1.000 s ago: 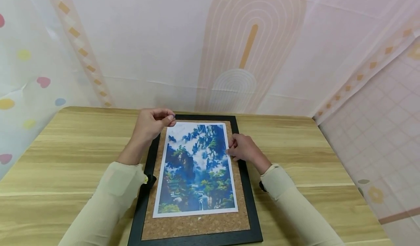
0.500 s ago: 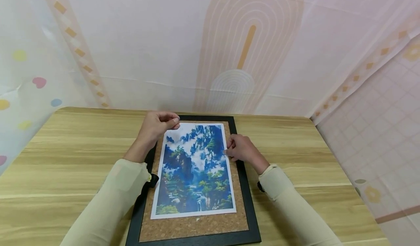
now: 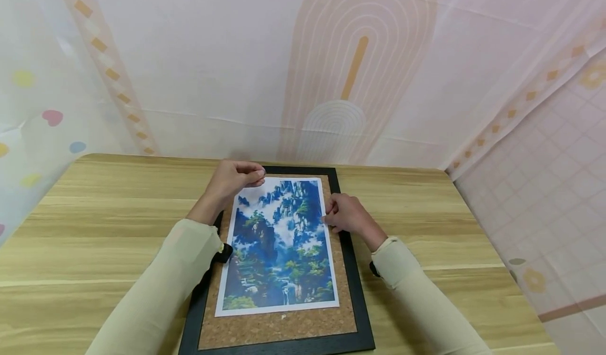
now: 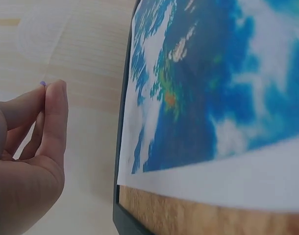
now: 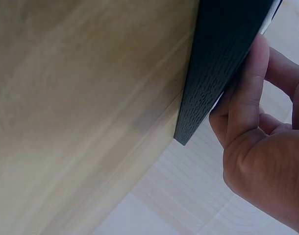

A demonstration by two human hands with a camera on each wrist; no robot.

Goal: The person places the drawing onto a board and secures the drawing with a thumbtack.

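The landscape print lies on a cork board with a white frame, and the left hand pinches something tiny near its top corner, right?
Not quite: the frame is black, not white, as the head view shows. The landscape print does lie on the cork board, and the left hand pinches a tiny bluish thing near the top corner.

R hand (image 5: 260, 147) fingers against black frame (image 5: 223, 63)

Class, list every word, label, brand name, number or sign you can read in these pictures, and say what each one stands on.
None: no readable text in any view.
The landscape print on the cork board shows only blue-green mountains and cloud.
The black frame, wooden table and patterned backdrop carry shapes, not letters or numbers.
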